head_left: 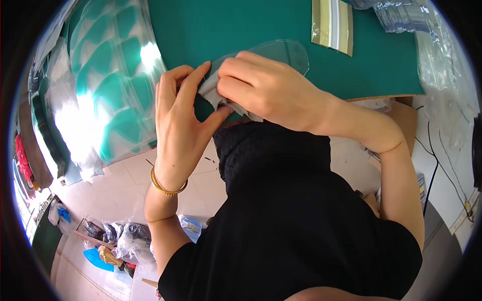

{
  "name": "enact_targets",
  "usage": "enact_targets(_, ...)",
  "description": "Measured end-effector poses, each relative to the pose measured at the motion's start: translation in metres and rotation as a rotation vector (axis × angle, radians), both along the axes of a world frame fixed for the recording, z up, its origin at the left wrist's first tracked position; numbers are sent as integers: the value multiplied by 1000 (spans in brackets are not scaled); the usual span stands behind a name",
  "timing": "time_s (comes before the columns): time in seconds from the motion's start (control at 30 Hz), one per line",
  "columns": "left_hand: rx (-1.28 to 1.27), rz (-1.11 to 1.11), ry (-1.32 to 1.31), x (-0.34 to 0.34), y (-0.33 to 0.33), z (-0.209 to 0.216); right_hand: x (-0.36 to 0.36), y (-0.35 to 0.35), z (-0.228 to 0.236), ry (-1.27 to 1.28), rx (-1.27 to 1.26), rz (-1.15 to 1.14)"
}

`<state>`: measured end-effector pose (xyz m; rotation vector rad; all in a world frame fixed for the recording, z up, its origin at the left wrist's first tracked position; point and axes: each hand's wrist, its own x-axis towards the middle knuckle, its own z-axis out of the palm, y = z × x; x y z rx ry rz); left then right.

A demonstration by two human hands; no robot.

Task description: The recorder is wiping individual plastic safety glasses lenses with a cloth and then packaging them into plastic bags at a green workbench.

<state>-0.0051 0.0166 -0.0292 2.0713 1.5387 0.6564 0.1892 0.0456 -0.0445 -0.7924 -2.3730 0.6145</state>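
Note:
A clear, round-ended plastic piece lies at the near edge of the green tabletop, partly hidden under my hands. My right hand is closed on a crumpled light-grey cloth, its fingers curled and pressing it over the plastic. My left hand, with a gold bracelet at the wrist, spans the left end of the piece. Its fingertips are by the far edge and its thumb reaches under the cloth near the table's edge. The exact contact of the left fingers is partly hidden.
Large clear plastic sheets with curved cut shapes cover the table's left. A flat gold-and-white striped packet lies at the far right, near stacked clear plastic. Bagged items are on the lower left; black cables hang at right.

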Motion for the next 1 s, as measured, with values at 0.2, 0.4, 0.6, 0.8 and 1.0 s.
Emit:
enact_targets(0.2, -34, 22, -11, 0, 0, 3, 11, 20, -7, 0, 199, -161)
enact_targets(0.4, -45, 25, -25, 6, 4, 7, 52, 4, -4, -48, 209, -420)
enact_targets(0.6, -16, 25, -31, 4, 4, 10, 84, -28, 7, -75, 46, -580)
enact_targets(0.8, 112, -15, -47, 6, -10, 16, 167, -36, 20, -192, 116, -1044)
enact_targets(1.0, 195, 454, -12, -85, 1, 31, 235, -29, 39, -754, 122, -909)
